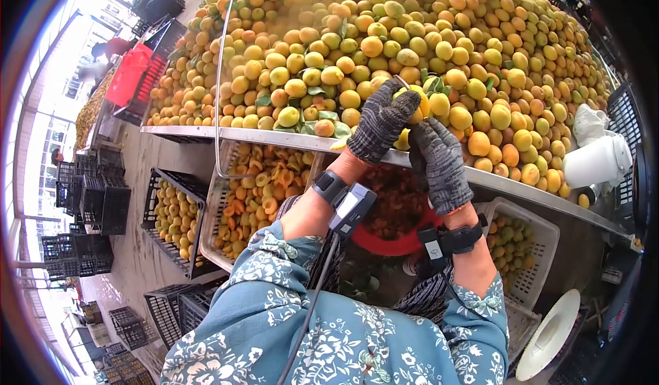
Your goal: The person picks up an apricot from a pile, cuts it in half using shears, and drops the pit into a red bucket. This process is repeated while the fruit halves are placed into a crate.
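Both hands wear grey knitted gloves and meet over the edge of a heap of apricots (332,75). My left hand (379,123) is closed around a yellow apricot (418,112). A thin metallic-looking sliver shows by its fingertips, too small to name. My right hand (441,165) is closed, its fingertips pressed to the same apricot from the right. Its palm side is hidden. Below, a white crate (207,226) holds split apricot halves (257,179). Under my hands stands a red tub (384,246) with brownish pieces inside.
A metal table rim (511,187) runs in front of me, and a bent metal rod (217,110) rises at its left. Whole apricots fill a black crate (199,200) and a white crate (546,248). A white bucket (598,162) lies tipped at the right.
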`<state>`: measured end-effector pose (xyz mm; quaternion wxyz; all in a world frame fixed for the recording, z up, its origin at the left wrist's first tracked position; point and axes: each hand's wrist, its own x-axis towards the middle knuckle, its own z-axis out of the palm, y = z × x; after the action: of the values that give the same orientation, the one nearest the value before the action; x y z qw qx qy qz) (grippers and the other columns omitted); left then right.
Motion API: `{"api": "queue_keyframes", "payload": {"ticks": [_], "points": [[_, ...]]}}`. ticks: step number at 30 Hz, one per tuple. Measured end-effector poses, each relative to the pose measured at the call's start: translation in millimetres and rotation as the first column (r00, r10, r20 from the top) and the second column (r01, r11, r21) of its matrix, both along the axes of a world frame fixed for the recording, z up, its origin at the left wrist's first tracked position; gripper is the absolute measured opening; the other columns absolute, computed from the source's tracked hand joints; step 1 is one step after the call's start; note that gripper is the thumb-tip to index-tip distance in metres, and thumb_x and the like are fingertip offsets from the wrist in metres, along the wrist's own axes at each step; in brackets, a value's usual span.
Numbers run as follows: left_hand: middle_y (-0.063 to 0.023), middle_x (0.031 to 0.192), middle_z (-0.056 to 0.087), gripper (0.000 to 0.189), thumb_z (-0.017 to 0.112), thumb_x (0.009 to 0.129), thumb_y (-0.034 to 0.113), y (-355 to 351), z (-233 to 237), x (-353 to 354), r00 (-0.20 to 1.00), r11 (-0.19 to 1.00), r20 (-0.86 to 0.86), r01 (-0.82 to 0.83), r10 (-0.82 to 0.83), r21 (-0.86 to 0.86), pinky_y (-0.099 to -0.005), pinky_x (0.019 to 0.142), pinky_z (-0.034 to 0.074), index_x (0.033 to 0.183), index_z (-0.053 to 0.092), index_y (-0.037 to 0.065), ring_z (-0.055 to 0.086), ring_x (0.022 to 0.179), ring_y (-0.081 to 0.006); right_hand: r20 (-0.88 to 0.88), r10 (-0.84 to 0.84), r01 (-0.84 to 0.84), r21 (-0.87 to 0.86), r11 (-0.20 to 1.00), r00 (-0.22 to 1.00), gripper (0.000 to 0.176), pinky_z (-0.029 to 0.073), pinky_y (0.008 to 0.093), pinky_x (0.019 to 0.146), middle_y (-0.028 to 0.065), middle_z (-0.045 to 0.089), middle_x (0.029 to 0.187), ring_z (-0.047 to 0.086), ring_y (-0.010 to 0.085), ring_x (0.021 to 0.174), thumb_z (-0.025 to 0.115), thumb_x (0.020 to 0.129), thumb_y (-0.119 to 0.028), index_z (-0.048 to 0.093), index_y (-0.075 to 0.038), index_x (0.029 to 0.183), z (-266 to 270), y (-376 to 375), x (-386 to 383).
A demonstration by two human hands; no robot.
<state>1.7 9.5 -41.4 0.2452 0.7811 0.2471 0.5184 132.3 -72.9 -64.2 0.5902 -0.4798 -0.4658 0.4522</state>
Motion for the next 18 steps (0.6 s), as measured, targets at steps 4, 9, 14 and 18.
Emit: {"api": "queue_keyframes", "payload": {"ticks": [4,9,14,18], "points": [[-0.0114,0.091,0.059,0.018,0.059,0.084,0.01,2,2,-3,0.989,0.958,-0.112,-0.058,0.092,0.281,-0.0333,0.073,0.049,0.1,0.059,0.001,0.06,0.087,-0.0259,0.171,-0.14,0.099,0.229,0.968,0.975,0.025,0.043,0.0171,0.054,0.0016,0.062,0.084,0.053,0.0044,0.063,0.061,0.089,-0.016,0.06,0.0,0.108,-12,2,-2],[0.0002,0.067,0.055,0.024,0.062,0.086,0.036,2,-7,0,0.943,0.773,0.326,0.255,-0.066,-0.58,-0.0195,0.041,0.038,0.091,0.059,0.013,0.05,0.046,-0.0087,0.206,-0.11,0.124,-0.06,0.99,0.972,0.027,0.037,0.0183,0.05,-0.0031,0.058,0.074,0.046,0.0024,0.058,0.061,0.09,-0.019,0.061,0.001,0.108,31,1,-5],[-0.003,0.069,0.057,0.033,0.067,0.08,0.042,12,19,-6,0.629,0.398,0.63,0.489,0.455,-0.776,-0.0219,0.039,0.04,0.09,0.057,0.013,0.052,0.049,-0.0144,0.188,-0.174,0.182,-0.026,0.983,0.967,0.03,0.048,0.0297,0.068,0.0118,0.066,0.081,0.058,0.0132,0.075,0.065,0.088,-0.021,0.061,0.007,0.097,47,-7,8],[-0.0059,0.071,0.056,0.033,0.064,0.082,0.042,13,19,-19,0.667,0.314,0.661,0.581,0.343,-0.75,-0.0226,0.039,0.04,0.092,0.056,0.012,0.052,0.05,-0.0153,0.519,-0.379,0.359,0.144,0.922,0.766,0.027,0.049,0.0368,0.066,0.0122,0.066,0.083,0.063,0.024,0.075,0.061,0.089,-0.028,0.06,-0.004,0.101,50,0,35]]}}
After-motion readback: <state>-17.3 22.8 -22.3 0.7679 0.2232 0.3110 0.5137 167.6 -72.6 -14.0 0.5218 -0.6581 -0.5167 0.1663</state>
